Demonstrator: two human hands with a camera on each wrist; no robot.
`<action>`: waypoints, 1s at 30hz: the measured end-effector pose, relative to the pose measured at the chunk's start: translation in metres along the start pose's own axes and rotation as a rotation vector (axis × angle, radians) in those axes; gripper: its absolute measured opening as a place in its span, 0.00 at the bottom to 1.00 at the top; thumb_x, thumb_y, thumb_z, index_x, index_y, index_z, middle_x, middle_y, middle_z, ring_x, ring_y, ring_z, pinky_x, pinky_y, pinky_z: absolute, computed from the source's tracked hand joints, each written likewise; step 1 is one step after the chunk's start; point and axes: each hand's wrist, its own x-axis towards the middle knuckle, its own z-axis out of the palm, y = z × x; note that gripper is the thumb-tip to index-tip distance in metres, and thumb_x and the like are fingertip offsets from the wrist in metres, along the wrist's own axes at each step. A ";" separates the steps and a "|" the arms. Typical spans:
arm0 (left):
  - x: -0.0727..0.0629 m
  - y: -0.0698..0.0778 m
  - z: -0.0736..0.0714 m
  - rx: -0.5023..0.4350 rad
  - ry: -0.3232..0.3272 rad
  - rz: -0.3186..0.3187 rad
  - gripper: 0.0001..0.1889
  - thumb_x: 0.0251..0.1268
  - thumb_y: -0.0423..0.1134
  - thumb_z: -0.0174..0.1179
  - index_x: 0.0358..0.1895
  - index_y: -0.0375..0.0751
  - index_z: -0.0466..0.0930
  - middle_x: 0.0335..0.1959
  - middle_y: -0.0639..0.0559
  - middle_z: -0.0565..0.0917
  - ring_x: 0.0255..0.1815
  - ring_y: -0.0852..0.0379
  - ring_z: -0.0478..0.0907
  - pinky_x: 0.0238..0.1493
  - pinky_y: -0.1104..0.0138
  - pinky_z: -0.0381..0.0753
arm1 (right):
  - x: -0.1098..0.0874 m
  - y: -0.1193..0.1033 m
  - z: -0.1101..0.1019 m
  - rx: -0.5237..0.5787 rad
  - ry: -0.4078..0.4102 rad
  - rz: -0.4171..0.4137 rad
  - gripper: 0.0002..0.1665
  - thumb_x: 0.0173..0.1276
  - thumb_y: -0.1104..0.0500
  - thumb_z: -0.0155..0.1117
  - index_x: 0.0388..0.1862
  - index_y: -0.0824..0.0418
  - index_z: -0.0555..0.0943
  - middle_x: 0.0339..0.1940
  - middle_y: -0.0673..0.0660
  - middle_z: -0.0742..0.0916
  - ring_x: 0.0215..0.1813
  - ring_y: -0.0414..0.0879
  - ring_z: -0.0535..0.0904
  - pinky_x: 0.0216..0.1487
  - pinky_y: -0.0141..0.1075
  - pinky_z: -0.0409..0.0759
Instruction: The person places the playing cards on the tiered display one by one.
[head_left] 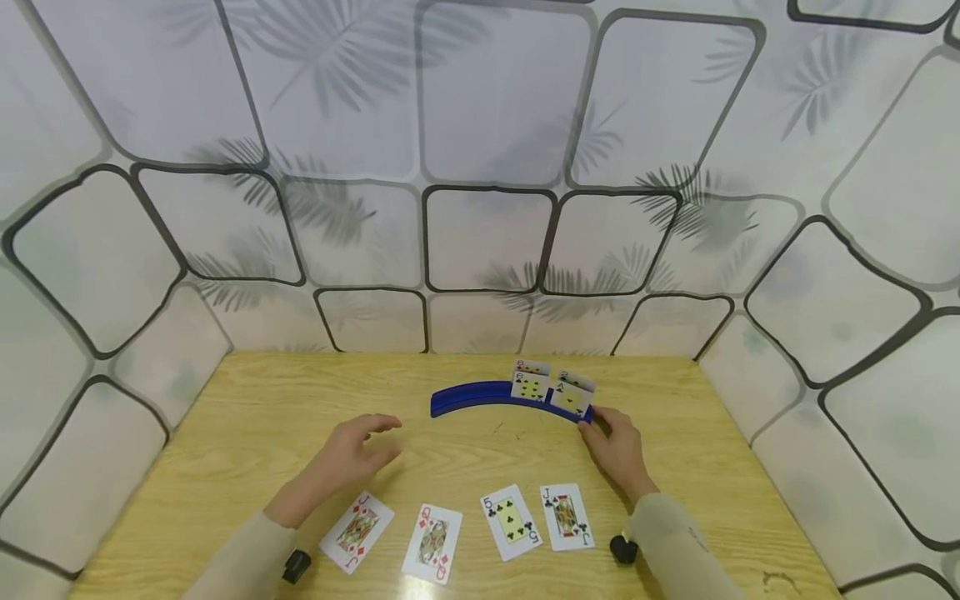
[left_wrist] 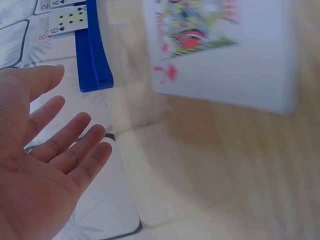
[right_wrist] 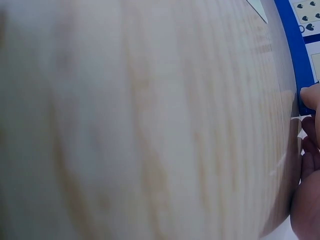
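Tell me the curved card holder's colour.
The card holder is blue, showing best in the head view.

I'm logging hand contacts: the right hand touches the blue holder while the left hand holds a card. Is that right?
Not quite: the left hand is empty, as the left wrist view shows. The right hand does touch the blue holder.

Blue arched rack point(head_left: 472, 393) on the table point(head_left: 262, 392), right end gripped by the right hand point(head_left: 619, 450). Standing in its right half: six point(head_left: 530, 386) before a red eight point(head_left: 532, 367), ace point(head_left: 572, 399) before a two point(head_left: 577, 380). Flat, face up: diamond jack point(head_left: 357, 532) near the left hand point(head_left: 347, 456), diamond queen point(head_left: 432, 543), black five point(head_left: 511, 522), black jack point(head_left: 567, 517).
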 end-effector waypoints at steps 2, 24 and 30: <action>-0.009 -0.002 -0.003 0.023 -0.002 -0.001 0.17 0.68 0.35 0.71 0.58 0.34 0.85 0.54 0.42 0.89 0.55 0.40 0.87 0.55 0.45 0.87 | 0.000 0.000 0.000 -0.003 -0.002 0.006 0.30 0.77 0.54 0.68 0.70 0.69 0.77 0.70 0.71 0.81 0.75 0.68 0.72 0.78 0.62 0.68; -0.099 -0.022 -0.021 0.152 -0.031 -0.023 0.33 0.53 0.57 0.80 0.60 0.47 0.85 0.65 0.30 0.81 0.66 0.21 0.75 0.60 0.27 0.76 | 0.000 -0.003 0.001 0.015 -0.011 0.030 0.30 0.77 0.55 0.68 0.70 0.70 0.77 0.70 0.72 0.80 0.75 0.68 0.72 0.79 0.62 0.67; -0.103 -0.018 -0.017 0.141 -0.104 -0.079 0.35 0.57 0.59 0.77 0.66 0.48 0.83 0.70 0.23 0.74 0.71 0.16 0.68 0.65 0.20 0.63 | -0.001 -0.002 -0.001 0.013 -0.025 0.043 0.30 0.77 0.55 0.67 0.71 0.69 0.76 0.72 0.72 0.79 0.76 0.68 0.70 0.80 0.61 0.65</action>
